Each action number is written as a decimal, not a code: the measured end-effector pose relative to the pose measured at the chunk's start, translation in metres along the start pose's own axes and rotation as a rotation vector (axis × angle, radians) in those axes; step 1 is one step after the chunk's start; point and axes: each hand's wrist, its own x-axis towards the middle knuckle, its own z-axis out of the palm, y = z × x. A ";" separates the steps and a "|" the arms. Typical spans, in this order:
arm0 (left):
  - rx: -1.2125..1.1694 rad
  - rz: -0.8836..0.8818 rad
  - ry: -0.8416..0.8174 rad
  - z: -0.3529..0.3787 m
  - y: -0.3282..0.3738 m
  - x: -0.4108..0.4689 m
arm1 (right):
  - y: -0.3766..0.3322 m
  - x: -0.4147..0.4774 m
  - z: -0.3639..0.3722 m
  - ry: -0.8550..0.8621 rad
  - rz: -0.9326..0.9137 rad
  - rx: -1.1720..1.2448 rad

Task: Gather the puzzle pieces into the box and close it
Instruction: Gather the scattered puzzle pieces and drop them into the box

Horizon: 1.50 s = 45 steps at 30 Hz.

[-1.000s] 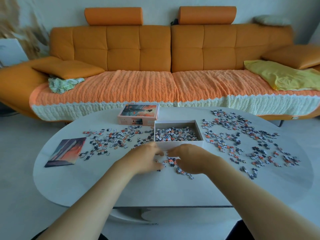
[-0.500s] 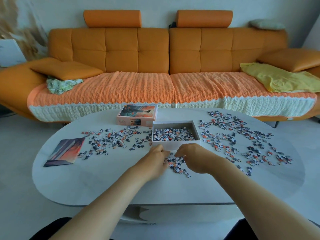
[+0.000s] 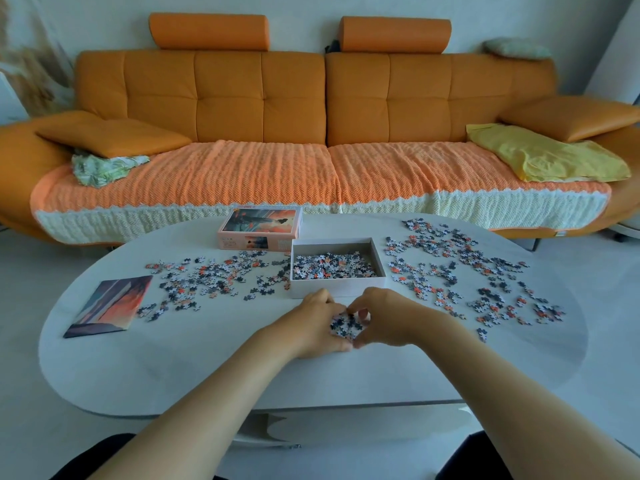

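An open white box (image 3: 337,285) stands mid-table, partly filled with puzzle pieces. Just in front of it, my left hand (image 3: 317,325) and my right hand (image 3: 384,318) are cupped together around a small heap of pieces (image 3: 344,325), fingers curled round it from both sides. Loose pieces lie spread left of the box (image 3: 211,280) and more widely to its right (image 3: 467,271). The box lid (image 3: 260,229), printed with an orange picture, lies behind the box to the left.
A printed picture card (image 3: 109,306) lies at the table's left end. The white oval table (image 3: 207,358) has its near edge close to me. An orange sofa (image 3: 311,133) with cushions and a yellow cloth (image 3: 547,155) runs behind the table.
My hands have swept the scattered pieces in front of the box into one heap and closed together around it, a little nearer to me than before.
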 end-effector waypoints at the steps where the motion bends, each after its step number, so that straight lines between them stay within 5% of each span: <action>1: -0.007 0.005 -0.003 -0.002 -0.001 0.000 | 0.000 0.001 0.000 0.013 -0.002 0.024; 10: 0.167 -0.121 -0.155 -0.020 -0.020 -0.011 | 0.007 0.001 -0.002 0.001 0.128 0.075; 33: -0.266 -0.110 0.232 -0.015 -0.015 -0.003 | -0.028 0.025 0.004 0.057 0.084 0.337; 45: -0.384 -0.074 0.495 -0.063 -0.018 0.045 | -0.016 0.056 -0.039 0.509 0.043 0.512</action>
